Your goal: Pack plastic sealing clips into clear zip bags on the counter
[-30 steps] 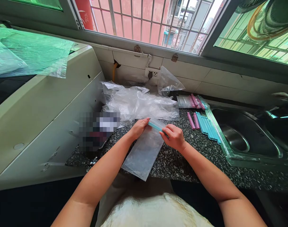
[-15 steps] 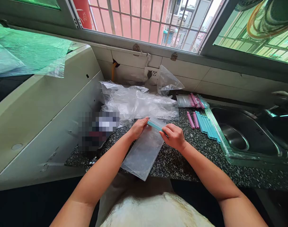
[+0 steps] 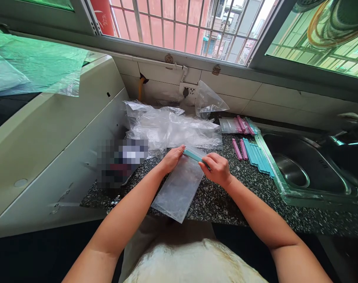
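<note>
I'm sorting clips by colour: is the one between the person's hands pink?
No, the clip between the left hand and the right hand, lying across the plastic bag, is light blue.

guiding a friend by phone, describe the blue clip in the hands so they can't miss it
Below the barred window runs a dark speckled counter, with a sink on the right. Left of it, a clear bag has the blue clip across its upper part, between the left hand and right hand. Unlike the other blue clips lying beside the sink, it alone is held.
</note>
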`<state>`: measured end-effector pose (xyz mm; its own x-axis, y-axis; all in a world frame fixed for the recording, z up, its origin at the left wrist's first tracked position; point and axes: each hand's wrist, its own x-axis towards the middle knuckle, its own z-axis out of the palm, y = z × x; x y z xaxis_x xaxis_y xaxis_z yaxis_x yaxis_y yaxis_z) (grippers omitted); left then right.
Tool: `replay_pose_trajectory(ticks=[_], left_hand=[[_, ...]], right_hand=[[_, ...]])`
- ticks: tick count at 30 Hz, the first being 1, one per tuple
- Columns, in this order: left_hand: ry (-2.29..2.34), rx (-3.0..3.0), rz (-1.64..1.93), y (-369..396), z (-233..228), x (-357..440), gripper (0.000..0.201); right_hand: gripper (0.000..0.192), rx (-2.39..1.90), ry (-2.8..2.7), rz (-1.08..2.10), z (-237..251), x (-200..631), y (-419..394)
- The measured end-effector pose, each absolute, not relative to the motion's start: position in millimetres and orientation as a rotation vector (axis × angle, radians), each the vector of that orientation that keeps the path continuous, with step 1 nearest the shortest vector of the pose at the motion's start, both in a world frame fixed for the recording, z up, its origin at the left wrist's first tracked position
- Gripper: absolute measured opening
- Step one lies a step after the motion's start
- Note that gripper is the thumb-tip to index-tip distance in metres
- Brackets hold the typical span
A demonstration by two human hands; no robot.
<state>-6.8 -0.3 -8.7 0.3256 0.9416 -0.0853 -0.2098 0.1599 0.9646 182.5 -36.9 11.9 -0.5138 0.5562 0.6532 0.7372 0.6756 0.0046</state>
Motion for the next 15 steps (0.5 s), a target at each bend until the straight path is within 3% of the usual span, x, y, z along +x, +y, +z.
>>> replay_pose_trajectory(ticks=[15], left_hand=[[1.035, 1.071, 1.003, -3.2, 3.7, -4.3, 0.043]], right_hand=[[0.013, -0.860, -2.152, -0.484, 17.5, 181.8, -33.6]])
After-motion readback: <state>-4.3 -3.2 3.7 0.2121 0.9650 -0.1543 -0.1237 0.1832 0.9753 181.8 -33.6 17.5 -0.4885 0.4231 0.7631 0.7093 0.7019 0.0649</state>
